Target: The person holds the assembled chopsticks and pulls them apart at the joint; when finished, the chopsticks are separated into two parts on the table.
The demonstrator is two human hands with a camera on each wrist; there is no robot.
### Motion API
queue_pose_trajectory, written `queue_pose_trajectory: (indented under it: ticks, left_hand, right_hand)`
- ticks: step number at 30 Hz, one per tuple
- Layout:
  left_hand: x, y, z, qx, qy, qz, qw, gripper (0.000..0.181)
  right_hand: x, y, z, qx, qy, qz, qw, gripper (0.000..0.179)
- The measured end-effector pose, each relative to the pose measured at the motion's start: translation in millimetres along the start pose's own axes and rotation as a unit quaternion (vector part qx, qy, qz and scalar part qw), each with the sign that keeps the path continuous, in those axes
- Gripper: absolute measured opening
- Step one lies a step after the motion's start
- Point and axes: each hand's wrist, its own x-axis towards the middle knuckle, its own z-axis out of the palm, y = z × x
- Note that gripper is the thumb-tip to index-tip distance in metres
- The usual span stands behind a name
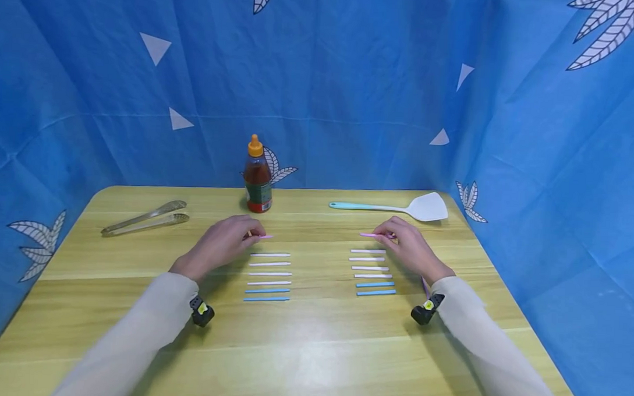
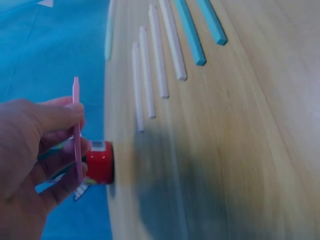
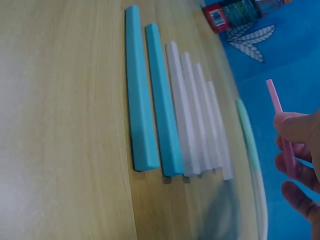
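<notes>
My left hand (image 1: pixel 226 241) pinches a thin pink stick (image 2: pixel 76 92) between thumb and fingers, raised over the table behind the left row of sticks. In the right wrist view, my right hand (image 3: pixel 302 145) pinches a similar pink stick (image 3: pixel 273 95), held beyond the far end of the right row. The left row has several white sticks (image 1: pixel 269 273) and two blue sticks (image 1: pixel 266 299) nearest me, lying roughly parallel. White sticks (image 1: pixel 370 268) and two blue sticks (image 1: pixel 375 292) make up the matching right row.
A sauce bottle (image 1: pixel 258 184) with an orange cap stands at the back. Metal tongs (image 1: pixel 145 218) lie at the left, and a white spatula (image 1: pixel 427 207) with a mint handle at the back right. A purple strip (image 1: pixel 425 287) shows partly hidden by the right wrist. Blue cloth surrounds the table.
</notes>
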Motion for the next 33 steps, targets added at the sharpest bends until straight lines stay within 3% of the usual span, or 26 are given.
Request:
queue_pose_trajectory:
  ticks: [6,16,24,33]
  left_hand:
    - [14.8,3.6,12.1,-0.01,-0.034,-0.009,0.9993,0.014]
    - [25.5,5.0,25.7,-0.013,-0.047,0.0,0.9988,0.013]
    - [30.2,6.2,34.3,-0.012,-0.059,-0.018,0.998,0.01]
    - [32.3,4.9,38.9,-0.016,-0.066,-0.032,0.9972,0.011]
  right_hand:
    - [12.3,4,15,-0.001,-0.051,0.004,0.9987,0.008]
    - [18.2,9,26,-0.035,-0.091,0.015,0.9951,0.007]
    - [18.9,10,28,-0.027,-0.094,0.008,0.9952,0.006]
    - [0.5,18,10,0.019,-0.054,0.061,0.9965,0.021]
